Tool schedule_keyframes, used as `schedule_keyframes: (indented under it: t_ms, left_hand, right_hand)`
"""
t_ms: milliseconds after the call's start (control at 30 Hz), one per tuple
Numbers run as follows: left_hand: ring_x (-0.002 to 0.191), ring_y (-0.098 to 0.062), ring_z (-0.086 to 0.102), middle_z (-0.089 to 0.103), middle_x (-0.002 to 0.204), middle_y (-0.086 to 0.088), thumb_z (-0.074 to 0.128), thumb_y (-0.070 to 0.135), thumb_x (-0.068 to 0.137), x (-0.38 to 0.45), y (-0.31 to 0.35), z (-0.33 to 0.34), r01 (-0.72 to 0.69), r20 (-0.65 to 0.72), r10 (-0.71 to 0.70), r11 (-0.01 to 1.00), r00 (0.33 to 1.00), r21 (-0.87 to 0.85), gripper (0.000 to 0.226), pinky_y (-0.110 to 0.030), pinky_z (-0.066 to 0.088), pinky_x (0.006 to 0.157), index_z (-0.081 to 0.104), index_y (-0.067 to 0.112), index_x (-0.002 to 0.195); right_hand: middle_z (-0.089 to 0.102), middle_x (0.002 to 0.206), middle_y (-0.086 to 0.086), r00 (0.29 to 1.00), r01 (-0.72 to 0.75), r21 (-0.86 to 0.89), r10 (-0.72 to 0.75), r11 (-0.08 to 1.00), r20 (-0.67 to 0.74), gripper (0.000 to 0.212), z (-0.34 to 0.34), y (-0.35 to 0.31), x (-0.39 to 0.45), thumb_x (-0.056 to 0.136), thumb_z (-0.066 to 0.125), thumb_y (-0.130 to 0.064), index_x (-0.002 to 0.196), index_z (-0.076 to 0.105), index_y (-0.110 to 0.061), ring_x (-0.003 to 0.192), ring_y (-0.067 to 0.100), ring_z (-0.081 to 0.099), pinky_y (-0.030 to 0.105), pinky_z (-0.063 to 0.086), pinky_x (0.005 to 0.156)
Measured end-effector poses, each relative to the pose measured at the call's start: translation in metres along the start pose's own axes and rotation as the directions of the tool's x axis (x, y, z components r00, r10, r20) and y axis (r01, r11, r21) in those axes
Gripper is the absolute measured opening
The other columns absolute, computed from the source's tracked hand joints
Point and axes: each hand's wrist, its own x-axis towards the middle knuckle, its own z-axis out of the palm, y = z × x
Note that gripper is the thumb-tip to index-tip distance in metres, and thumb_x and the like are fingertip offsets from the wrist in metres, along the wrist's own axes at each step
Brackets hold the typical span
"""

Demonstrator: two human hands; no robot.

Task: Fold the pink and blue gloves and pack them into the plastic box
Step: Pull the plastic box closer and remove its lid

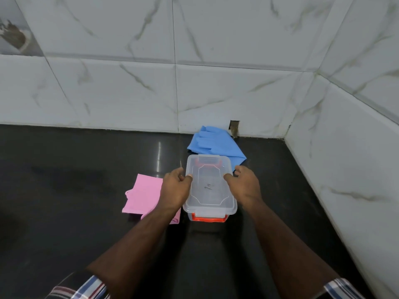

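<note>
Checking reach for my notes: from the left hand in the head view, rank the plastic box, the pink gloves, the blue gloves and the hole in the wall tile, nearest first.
1. Plastic box: gripped by the left hand.
2. Pink gloves: under that hand's forearm, left of the box.
3. Blue gloves: behind the box.
4. Hole in the wall tile: beyond the blue gloves.

Plastic box (209,186) taken as landmark: stands on the counter (64,190), lid on, long side running away from the person. Directly behind it, touching or just beside its far right corner, one pair of gloves (207,140), lying flat and reaching back to the rear wall (129,93). Left of the box, close by its near half, the other gloves (142,193), flat on the counter and partly under the left forearm. Against the box's left edge, the left hand (176,188); against its right edge, the right hand (244,184), both clasping the lid. Well to the right of the box, the side wall (356,147).
</note>
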Motion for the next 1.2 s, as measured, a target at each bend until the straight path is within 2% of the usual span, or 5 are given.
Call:
schedule_keyframes:
  t_ms: [67,167,300,500,1200]
  left_hand:
    - [0.067,-0.022,0.060,0.055,0.071,0.003,0.059,0.025,0.095,0.003,0.000,-0.002,0.005,0.017,-0.005,0.999,1.000,-0.031,0.020,-0.030,0.052,0.061,0.063,0.007,0.088]
    - [0.100,-0.032,0.066,0.064,0.114,-0.014,0.058,0.039,0.088,0.015,-0.002,0.001,0.015,0.002,-0.015,0.997,1.000,-0.078,0.055,-0.048,0.058,0.090,0.055,0.002,0.130]
    - [0.095,-0.016,0.071,0.070,0.110,-0.003,0.055,0.028,0.096,0.018,0.004,0.007,-0.004,0.057,0.013,0.988,0.998,-0.155,0.018,-0.040,0.063,0.078,0.066,0.023,0.109]
    - [0.108,-0.016,0.062,0.059,0.121,0.001,0.046,0.021,0.099,0.013,-0.009,0.017,-0.063,0.035,0.067,0.994,0.997,-0.093,0.031,-0.044,0.057,0.093,0.056,0.029,0.127]
    - [0.119,-0.019,0.052,0.048,0.133,-0.003,0.044,0.023,0.104,0.013,-0.013,0.021,-0.079,-0.022,0.079,0.997,0.997,-0.015,0.040,-0.036,0.047,0.101,0.045,0.020,0.143]
  right_hand:
    - [0.051,0.073,0.003,0.998,-0.068,0.050,0.069,0.996,-0.012,0.016,0.009,-0.005,0.008,0.089,0.060,-0.022,0.080,0.055,-0.009,0.066,0.016,0.053,0.029,0.040,0.053]
    - [0.051,0.072,0.005,0.993,-0.110,0.058,0.112,0.992,-0.025,0.016,0.018,-0.009,0.021,0.088,0.056,-0.020,0.077,0.054,-0.008,0.066,0.019,0.052,0.029,0.038,0.056]
    - [0.061,0.086,0.009,0.990,-0.133,0.021,0.133,0.991,-0.037,0.016,0.028,-0.011,0.029,0.092,0.052,-0.017,0.084,0.060,-0.005,0.076,0.022,0.058,0.029,0.043,0.057]
    - [0.064,0.098,0.009,0.985,-0.103,0.014,0.104,0.995,-0.141,0.025,0.045,-0.002,0.031,0.093,0.046,-0.027,0.093,0.065,-0.011,0.085,0.024,0.064,0.046,0.059,0.079]
    - [0.063,0.096,0.008,0.972,0.070,-0.030,-0.075,0.997,-0.221,0.024,0.041,-0.002,0.026,0.102,0.047,-0.024,0.091,0.064,-0.011,0.087,0.019,0.063,0.037,0.058,0.081]
